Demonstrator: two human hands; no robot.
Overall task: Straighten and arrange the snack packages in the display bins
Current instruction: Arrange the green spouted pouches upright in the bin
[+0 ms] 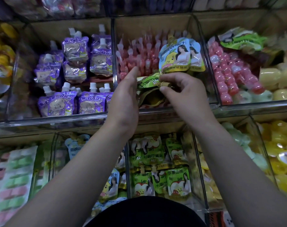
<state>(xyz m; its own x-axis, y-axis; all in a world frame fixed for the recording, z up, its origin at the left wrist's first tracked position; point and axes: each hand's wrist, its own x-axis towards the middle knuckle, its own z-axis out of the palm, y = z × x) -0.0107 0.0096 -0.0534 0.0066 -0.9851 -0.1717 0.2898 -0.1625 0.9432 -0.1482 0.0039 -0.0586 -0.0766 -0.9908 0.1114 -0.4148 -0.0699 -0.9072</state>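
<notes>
Rows of green apple-print pouches (160,169) fill the nearest lower bin, under a person's bare forearms. Beyond them, in the middle clear bin (155,113) of the upper row, the right hand (180,89) pinches the capped spout of a green pouch (149,81) lying on its side, while the left hand (124,95) rests straight-fingered against its left edge. Behind stand blue-and-yellow pouches (175,54) and pink tubes (139,53).
</notes>
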